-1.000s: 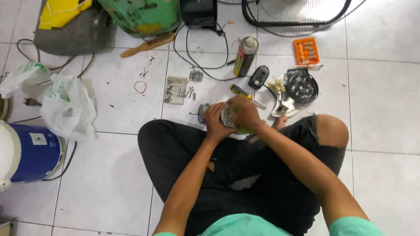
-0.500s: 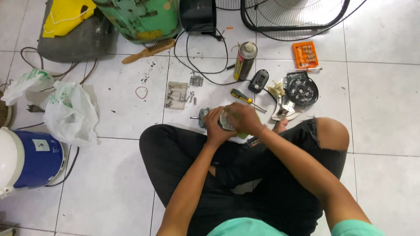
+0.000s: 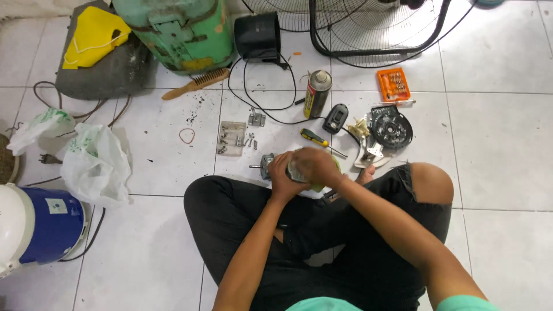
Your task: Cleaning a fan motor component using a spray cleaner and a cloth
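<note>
Both hands point(image 3: 302, 170) clasp small motor point(image 3: 267, 166) over lap; screwdriver point(image 3: 315, 139) just beyond.

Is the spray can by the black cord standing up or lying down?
Standing up. The spray can sits on its base on the floor tile, with its round top facing the camera, beside the black cord.

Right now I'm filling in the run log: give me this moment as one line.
left hand: grips small motor | right hand: covers motor top | nearby: screwdriver, spray can | surface: tiled floor

I sit on a white tiled floor point(image 3: 507, 150); on it lie a spray can point(image 3: 317, 93), screwdriver point(image 3: 320, 141), wooden brush point(image 3: 196, 84), orange bit case point(image 3: 394, 84) and plastic bags point(image 3: 95, 164).
</note>
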